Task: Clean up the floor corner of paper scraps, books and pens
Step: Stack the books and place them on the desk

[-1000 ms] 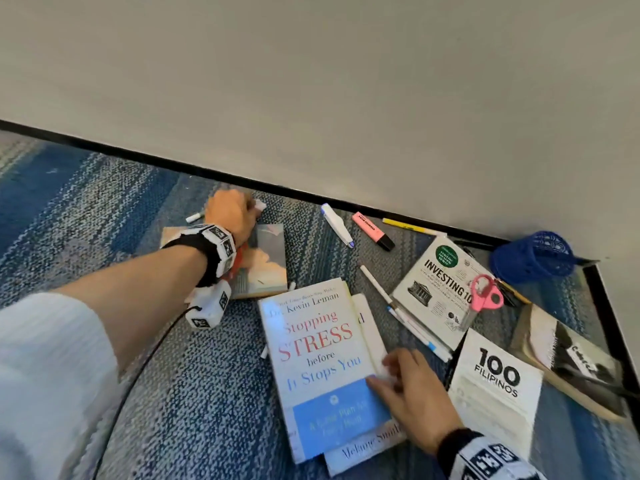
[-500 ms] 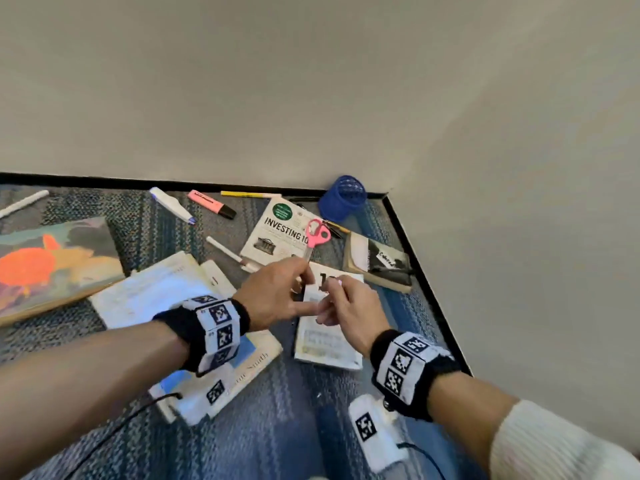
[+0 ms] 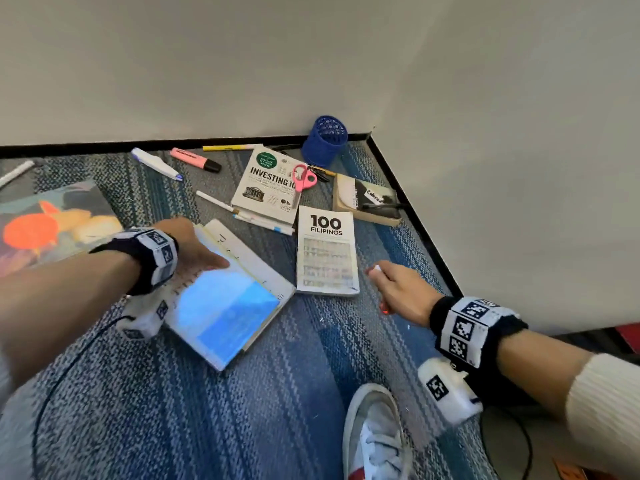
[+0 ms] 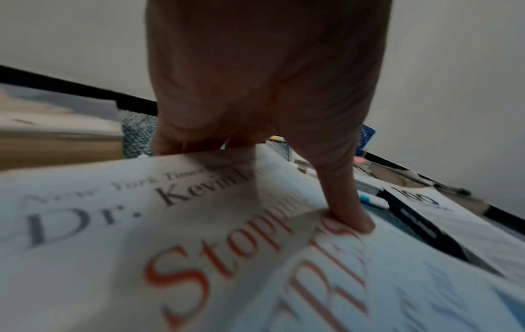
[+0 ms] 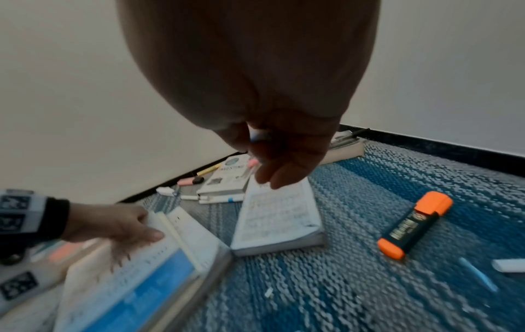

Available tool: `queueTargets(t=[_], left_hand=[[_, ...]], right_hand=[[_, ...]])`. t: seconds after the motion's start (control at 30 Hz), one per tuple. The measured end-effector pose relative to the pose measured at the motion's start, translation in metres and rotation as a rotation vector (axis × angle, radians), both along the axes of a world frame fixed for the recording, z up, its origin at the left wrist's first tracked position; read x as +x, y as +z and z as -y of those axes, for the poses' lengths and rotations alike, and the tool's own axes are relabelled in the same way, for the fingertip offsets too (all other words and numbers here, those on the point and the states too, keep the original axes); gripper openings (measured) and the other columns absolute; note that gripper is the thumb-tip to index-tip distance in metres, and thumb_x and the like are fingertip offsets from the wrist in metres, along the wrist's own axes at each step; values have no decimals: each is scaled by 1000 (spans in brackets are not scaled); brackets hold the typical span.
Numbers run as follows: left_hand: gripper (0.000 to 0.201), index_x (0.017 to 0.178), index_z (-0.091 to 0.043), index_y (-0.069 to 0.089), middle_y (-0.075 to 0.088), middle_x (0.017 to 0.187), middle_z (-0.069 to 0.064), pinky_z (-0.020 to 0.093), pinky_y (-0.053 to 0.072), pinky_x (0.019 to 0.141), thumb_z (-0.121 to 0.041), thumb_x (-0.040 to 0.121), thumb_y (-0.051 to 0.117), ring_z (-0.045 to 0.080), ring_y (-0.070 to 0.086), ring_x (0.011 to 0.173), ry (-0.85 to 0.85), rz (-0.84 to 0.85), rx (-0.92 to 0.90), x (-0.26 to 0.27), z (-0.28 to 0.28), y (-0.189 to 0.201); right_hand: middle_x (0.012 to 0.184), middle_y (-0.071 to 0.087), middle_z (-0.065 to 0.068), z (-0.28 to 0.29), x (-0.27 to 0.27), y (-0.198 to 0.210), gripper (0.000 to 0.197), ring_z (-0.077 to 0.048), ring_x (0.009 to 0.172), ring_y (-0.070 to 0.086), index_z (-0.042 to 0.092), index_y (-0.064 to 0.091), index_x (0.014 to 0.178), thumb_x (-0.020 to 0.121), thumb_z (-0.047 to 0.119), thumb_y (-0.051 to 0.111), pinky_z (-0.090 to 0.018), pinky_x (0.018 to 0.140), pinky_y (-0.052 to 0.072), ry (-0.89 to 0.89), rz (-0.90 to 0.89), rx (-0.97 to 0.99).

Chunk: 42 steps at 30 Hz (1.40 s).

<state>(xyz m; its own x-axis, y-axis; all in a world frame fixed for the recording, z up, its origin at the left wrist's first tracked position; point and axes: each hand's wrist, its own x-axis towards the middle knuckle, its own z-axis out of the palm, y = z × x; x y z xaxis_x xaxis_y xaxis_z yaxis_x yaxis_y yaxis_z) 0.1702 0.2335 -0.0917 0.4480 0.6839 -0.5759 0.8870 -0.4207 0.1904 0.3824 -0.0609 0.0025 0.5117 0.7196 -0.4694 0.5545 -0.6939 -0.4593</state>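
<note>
**Lifting the stress book without spilling what the other hand carries**

Looking down from the head view, the left hand [image 3: 194,247] lies on the blue-and-white stress book [image 3: 225,306] at about nine o'clock from the "100 Filipinos" book [image 3: 327,251]. That book sits on a second white book [image 3: 242,251], whose edge shows along its far side. The right hand [image 3: 398,289] hovers over the carpet [image 3: 277,393] at four o'clock from the "100 Filipinos" book, with something small and white showing at its fingertips. A blue pen cup [image 3: 325,140] lies tipped in the corner at twelve o'clock, beyond an "Investing" book [image 3: 270,185] with pink scissors [image 3: 302,181] on it.

From the left wrist, the thumb [image 4: 349,215] presses flat on the cover while the fingers [image 4: 170,143] hook over the far edge: a clamp on the stress book. My advice is to squeeze harder before lifting, since the book beneath could slide.

From the right wrist, the fingers are curled round a small whitish, blue-tipped item [image 5: 260,136]; what it is I cannot tell. An orange highlighter [image 5: 414,224] lies on the carpet at three o'clock from the "100 Filipinos" book. Judging by the task, that hand should drop its load into the cup first.
</note>
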Motion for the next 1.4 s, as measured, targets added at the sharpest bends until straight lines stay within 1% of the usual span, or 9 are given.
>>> queueTargets(t=[0.23,0.43,0.57,0.77,0.9,1.03,1.1,1.23,1.4], left_hand=[[59,85,-12,71,72,91,8,33,55,73,-58,53,87,25,66,81,20,224,-234,30,33,20],[67,95,-17,51,60,87,5,32,40,61,-64,58,81,27,58,79,-550,445,295,101,116,118],[44,90,-17,61,67,90,9,35,46,63,-56,72,68,31,65,82,-882,586,470,136,177,152],[56,97,-23,56,65,101,0,34,44,67,-71,70,67,24,63,94,-946,567,276,157,225,131],[57,105,-24,55,62,106,-3,36,49,76,-69,73,65,23,62,98,-997,542,243,150,240,110],[57,101,-24,54,63,103,-4,36,49,76,-70,71,67,23,61,97,-981,552,171,158,222,105],[51,96,-26,50,63,97,-5,36,48,76,-68,73,68,20,60,91,-987,569,66,156,204,106],[45,87,-31,45,58,79,-13,30,43,64,-66,73,70,11,56,74,-909,694,-123,134,175,99],[57,77,-27,46,59,76,-10,28,44,56,-79,62,63,7,55,67,-571,831,-26,97,140,105]], right_hand=[[80,70,-5,3,-11,27,17,-22,61,66,17,48,109,104,28,35,-49,64,56,-32,-85,227],[77,63,5,65,-1,47,13,-19,72,62,22,59,90,96,26,49,-41,71,51,86,186,85],[84,55,-2,121,15,92,17,-20,80,54,22,69,104,92,24,58,-33,74,43,39,458,-85],[70,66,7,247,25,178,7,-1,56,60,28,68,91,86,23,67,-18,58,45,-331,557,-244],[108,71,-1,282,29,181,39,-17,96,67,32,56,129,91,22,53,-26,76,49,-326,617,-666],[83,69,1,225,16,163,23,-22,81,65,27,64,90,91,47,51,-36,70,53,-187,784,-635],[86,70,2,180,13,137,33,-22,83,66,27,62,96,85,57,56,-39,75,53,-68,710,-436],[133,56,2,92,5,58,104,-14,121,54,23,32,140,57,68,76,-37,103,44,77,152,-67],[112,71,-9,20,-12,4,56,-25,106,67,13,59,117,68,15,87,-44,93,54,-223,-383,423]])
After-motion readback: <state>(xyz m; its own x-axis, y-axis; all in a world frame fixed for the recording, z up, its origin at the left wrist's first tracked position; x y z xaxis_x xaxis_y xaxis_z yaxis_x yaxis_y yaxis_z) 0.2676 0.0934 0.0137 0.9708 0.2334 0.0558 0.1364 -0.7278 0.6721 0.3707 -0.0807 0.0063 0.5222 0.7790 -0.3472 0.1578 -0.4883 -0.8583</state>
